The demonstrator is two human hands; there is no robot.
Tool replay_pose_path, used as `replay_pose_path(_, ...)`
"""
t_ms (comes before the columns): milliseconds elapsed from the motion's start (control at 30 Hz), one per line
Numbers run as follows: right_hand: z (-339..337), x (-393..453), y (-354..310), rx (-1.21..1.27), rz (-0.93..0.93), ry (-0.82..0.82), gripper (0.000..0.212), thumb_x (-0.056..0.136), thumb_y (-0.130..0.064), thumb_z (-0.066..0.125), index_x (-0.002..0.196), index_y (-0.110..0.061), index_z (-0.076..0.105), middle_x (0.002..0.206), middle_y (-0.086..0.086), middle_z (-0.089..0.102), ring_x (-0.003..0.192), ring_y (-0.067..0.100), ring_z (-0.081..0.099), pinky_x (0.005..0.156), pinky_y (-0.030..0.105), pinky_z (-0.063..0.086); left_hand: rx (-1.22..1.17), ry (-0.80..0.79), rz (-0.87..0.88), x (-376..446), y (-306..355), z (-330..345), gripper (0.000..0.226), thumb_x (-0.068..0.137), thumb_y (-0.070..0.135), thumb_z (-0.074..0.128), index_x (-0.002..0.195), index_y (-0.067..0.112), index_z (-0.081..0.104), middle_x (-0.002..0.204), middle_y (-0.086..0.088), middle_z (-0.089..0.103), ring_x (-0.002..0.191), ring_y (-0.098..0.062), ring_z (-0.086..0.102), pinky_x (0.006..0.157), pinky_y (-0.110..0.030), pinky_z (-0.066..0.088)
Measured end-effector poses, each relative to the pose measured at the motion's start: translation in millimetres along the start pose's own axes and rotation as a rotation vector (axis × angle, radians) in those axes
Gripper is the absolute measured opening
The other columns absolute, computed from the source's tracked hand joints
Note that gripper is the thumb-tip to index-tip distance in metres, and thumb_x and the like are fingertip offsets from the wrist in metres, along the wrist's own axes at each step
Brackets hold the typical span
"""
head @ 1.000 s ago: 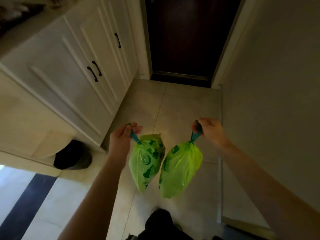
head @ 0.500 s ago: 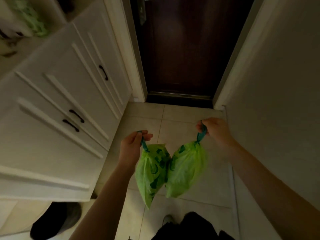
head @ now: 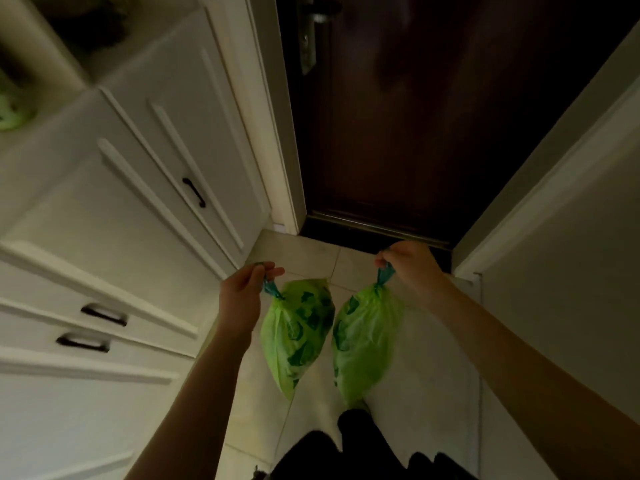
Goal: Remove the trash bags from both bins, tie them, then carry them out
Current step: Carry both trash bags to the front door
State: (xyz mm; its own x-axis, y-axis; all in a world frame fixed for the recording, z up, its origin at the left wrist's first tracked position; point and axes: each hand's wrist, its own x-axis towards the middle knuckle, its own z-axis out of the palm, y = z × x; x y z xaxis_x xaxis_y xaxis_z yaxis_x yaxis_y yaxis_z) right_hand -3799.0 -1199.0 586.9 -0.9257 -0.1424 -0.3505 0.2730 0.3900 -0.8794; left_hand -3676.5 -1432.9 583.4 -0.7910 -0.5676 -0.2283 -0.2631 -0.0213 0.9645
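Trash bags: left bag [head: 298, 332] and right bag [head: 367, 341] hang at 6 o'clock from your fingers, left hand [head: 242, 292], right hand [head: 412, 271] pinching drawstrings (long axes vertical); door [head: 433, 116] at 12, right hand nearer.

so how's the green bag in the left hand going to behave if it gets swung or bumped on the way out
The left bag looks soft and floppy: thin film sagging from its teal tie, so it would probably sway and dent. It seems light, since the left hand holds it by a few fingers. It hangs beside the right bag, so they will likely knock together.
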Motion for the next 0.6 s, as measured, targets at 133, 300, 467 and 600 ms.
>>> replay_pose_path(133, -4, 80, -38, -0.032, 0.011, -0.044, 0.03, 0.089, -0.006, 0.052, 0.064, -0.015, 0.065, 0.077, 0.002, 0.071, 0.094, 0.038, 0.067, 0.09, 0.049, 0.052, 0.055, 0.049, -0.026, 73, 19, 27, 0.024, 0.098, 0.013, 0.046, 0.098, 0.007, 0.069, 0.086, 0.004, 0.075, 0.088, -0.01, 0.066, 0.088, -0.025, 0.046)
replay_pose_path(300, 6, 176, -72, -0.067, -0.003, -0.083, 0.024, 0.092, -0.005, 0.05, 0.072, -0.008, 0.064, 0.087, 0.011, 0.071, 0.096, 0.041, 0.065, 0.076, 0.035, 0.049, 0.081, 0.094, -0.059, 168, 39, 57, 0.022, 0.096, 0.013, 0.048, 0.088, 0.012, 0.069, 0.08, 0.003, 0.073, 0.08, -0.007, 0.063, 0.08, -0.023, 0.044)
replay_pose_path(467, 26, 275, -88, -0.107, 0.055, -0.089, 0.028, 0.09, -0.006, 0.053, 0.065, -0.014, 0.063, 0.077, 0.002, 0.069, 0.084, 0.025, 0.062, 0.072, 0.032, 0.045, 0.077, 0.07, -0.166, 265, 40, 79, 0.025, 0.093, 0.016, 0.05, 0.078, 0.021, 0.069, 0.087, -0.005, 0.074, 0.094, -0.024, 0.065, 0.09, -0.037, 0.048)
replay_pose_path(600, 43, 341, -103, -0.121, 0.102, -0.092, 0.024, 0.089, -0.004, 0.051, 0.07, -0.008, 0.064, 0.077, 0.003, 0.067, 0.076, 0.021, 0.058, 0.059, 0.028, 0.04, 0.088, 0.061, -0.238, 327, 40, 92, 0.021, 0.093, 0.017, 0.053, 0.078, 0.022, 0.067, 0.092, -0.01, 0.072, 0.094, -0.026, 0.065, 0.09, -0.04, 0.049)
